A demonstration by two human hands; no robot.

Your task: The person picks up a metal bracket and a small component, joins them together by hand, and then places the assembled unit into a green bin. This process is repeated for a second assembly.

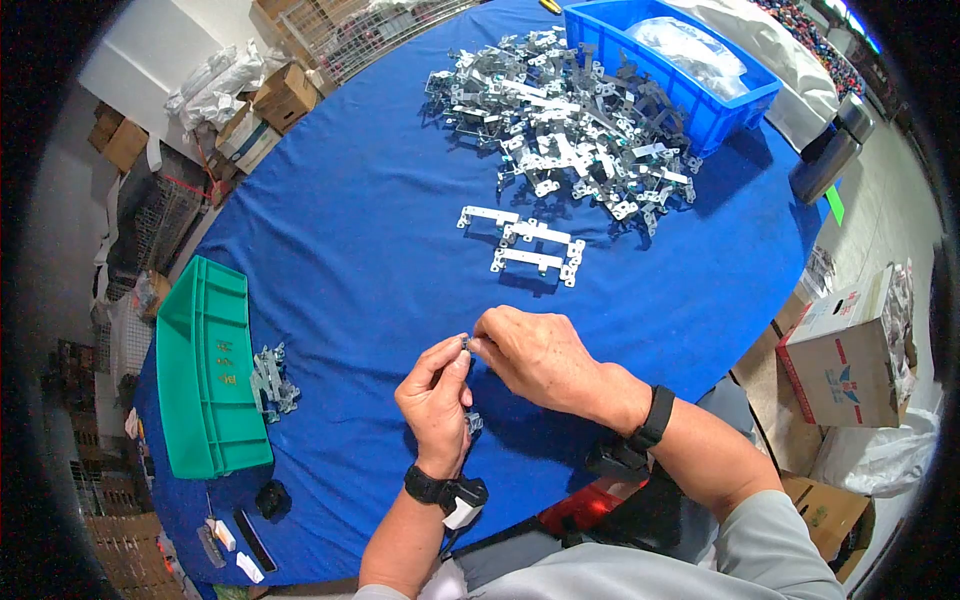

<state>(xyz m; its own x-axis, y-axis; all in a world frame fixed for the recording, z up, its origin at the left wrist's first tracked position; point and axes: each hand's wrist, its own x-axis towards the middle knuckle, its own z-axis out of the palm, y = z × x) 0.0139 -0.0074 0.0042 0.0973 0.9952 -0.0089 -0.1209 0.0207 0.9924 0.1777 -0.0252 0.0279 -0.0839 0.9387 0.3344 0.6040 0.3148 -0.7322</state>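
Just below the centre of the frame, a slim silvery metal bracket [474,423], gripped by the fingers of the left hand [436,408] and pinched by those of the right hand [545,362], could be dropped if twisted unevenly.

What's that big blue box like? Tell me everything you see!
The blue box is long, rectangular and open on top, with a rim. It looks like shiny plastic. It sits at the far side of the blue cloth, holding a see-through bag. Piled metal pieces seem to lean against its near side.
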